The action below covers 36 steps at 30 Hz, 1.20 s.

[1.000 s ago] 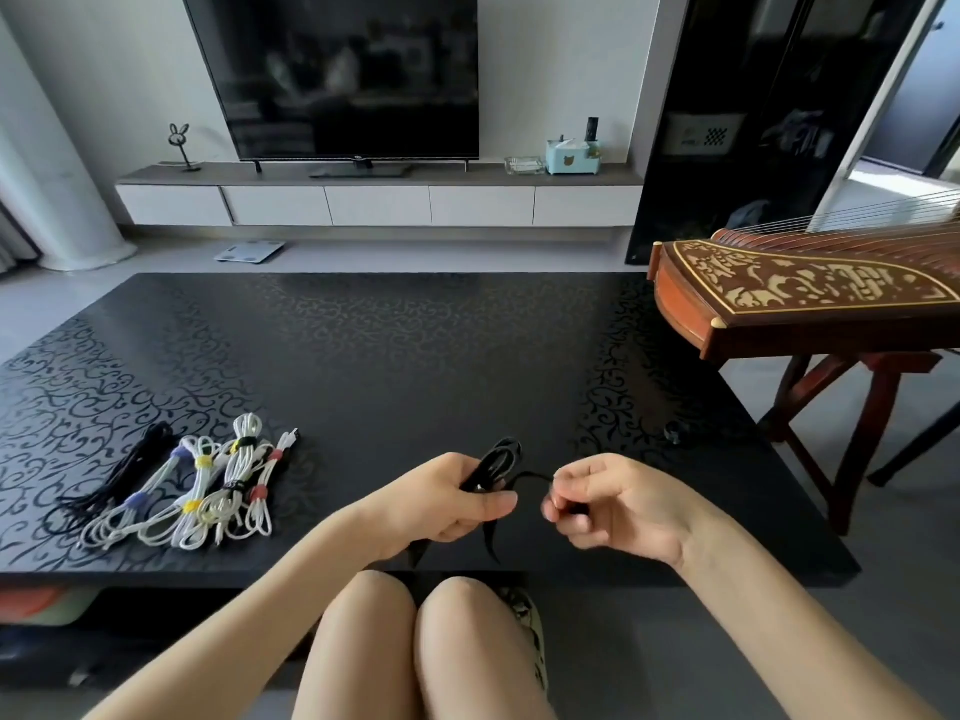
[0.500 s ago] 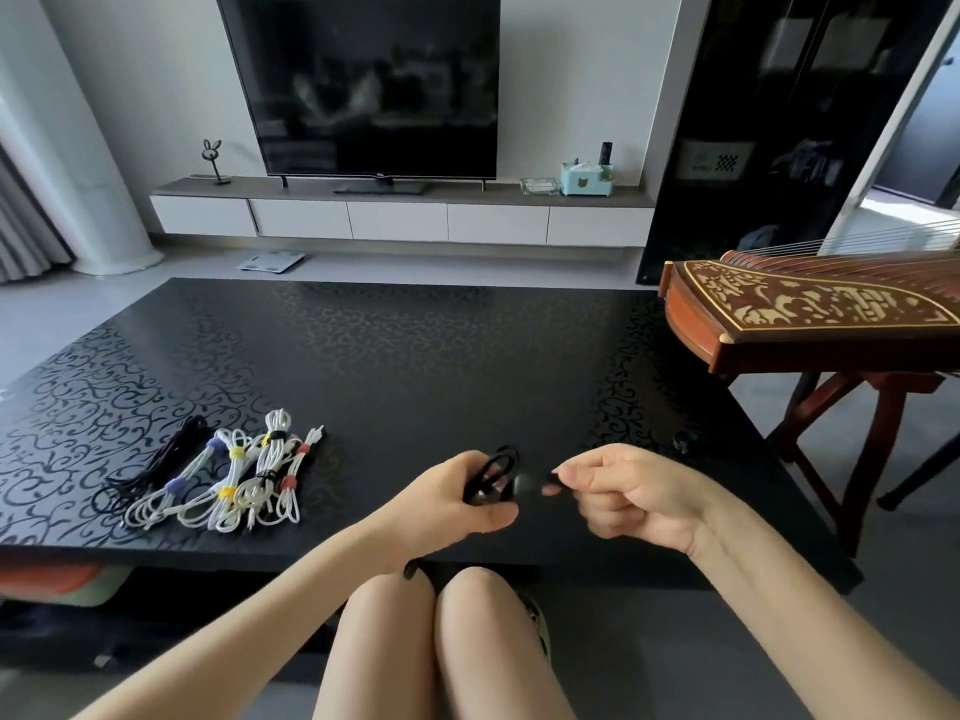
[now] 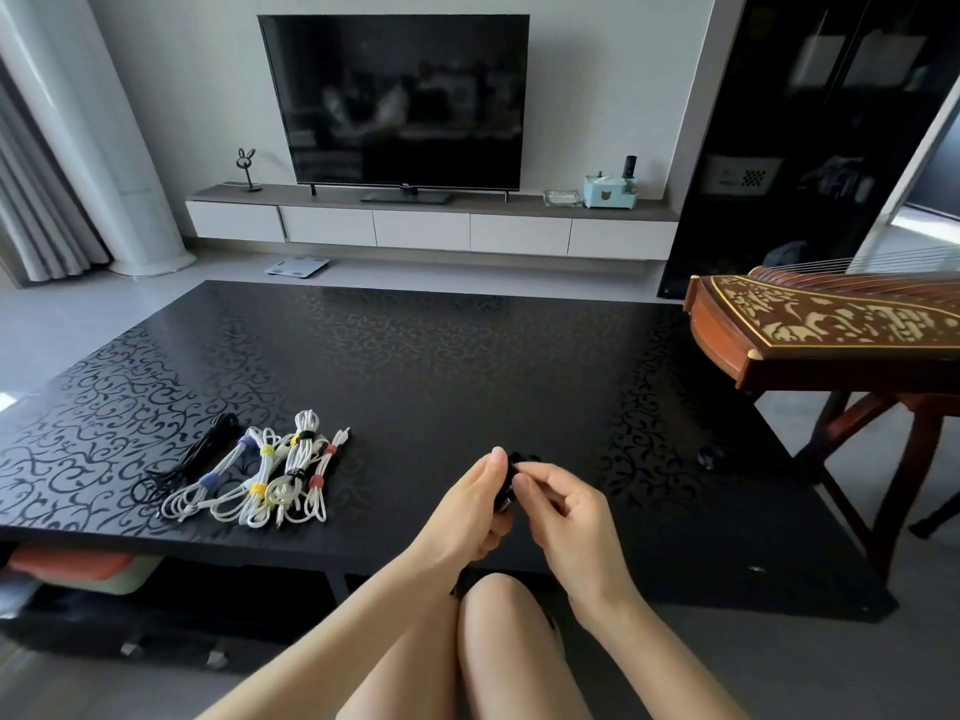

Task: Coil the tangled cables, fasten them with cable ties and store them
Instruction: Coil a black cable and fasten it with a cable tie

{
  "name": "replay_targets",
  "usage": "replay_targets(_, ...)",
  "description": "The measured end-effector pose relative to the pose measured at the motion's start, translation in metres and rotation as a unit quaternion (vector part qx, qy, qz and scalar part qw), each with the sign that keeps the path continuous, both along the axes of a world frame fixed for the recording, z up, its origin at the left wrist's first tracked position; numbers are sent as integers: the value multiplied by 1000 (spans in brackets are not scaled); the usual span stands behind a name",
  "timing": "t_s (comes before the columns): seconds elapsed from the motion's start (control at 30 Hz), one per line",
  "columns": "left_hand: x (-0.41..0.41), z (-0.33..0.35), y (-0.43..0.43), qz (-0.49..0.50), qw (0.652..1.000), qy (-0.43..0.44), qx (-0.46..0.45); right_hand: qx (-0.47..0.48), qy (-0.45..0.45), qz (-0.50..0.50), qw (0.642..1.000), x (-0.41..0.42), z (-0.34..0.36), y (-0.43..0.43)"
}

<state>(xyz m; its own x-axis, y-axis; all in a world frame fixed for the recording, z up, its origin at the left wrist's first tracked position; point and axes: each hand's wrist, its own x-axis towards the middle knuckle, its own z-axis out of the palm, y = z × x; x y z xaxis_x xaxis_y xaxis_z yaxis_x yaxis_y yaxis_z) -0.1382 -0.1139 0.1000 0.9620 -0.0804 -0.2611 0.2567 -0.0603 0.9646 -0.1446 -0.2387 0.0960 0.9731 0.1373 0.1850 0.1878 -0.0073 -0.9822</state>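
A living room with a dark wall television [image 3: 395, 96] holds a glossy black table [image 3: 467, 366] patterned with scrolls. Over its near edge, a thin black cable [image 3: 510, 491] sits clamped between the curled fingers [image 3: 496, 462] of the left hand [image 3: 462, 511] and those of the right hand [image 3: 566, 517]. A second ago the right hand was drawing a strand clear of the loops. Now the hands have met and the coil is nearly hidden, so it is probably being closed or tied. Well left of the fingers lie white cable bundles with coloured ties [image 3: 270, 475] and a black bundle [image 3: 192, 459]. No storage box shows. An orange-and-white object [image 3: 67, 563] under the table hides any contents.
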Motion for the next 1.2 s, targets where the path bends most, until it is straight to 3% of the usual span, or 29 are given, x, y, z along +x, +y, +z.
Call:
replay_targets(0.17, 0, -7, 1, 11, 997, 66, -45, -73, -22, 33, 997, -7, -4, -7)
replay_targets(0.57, 1, -4, -3, 27, 998, -30, -40, -109, -9, 18, 994, -14, -18, -35)
replay_targets(0.73, -6, 5, -1, -33, 996, -85, 9, -145, 103, 54, 983, -2, -10, -53)
replay_targets(0.83, -15, 12, 0, -88, 989, -116, 7, -208, 73, 45, 974, 9, 1, -58)
replay_targets(0.93, -23, 17, 1, -121, 985, -126, 2, -139, 109, 110, 978, 11, 13, -60)
replay_targets(1.03, -31, 17, 1, -140, 977, -146, 67, -42, 164, 188, 967, 11, 22, -63)
replay_targets(1.2, -38, 6, 3, -169, 956, -191, 146, -58, 135, 127, 981, 8, 27, -59)
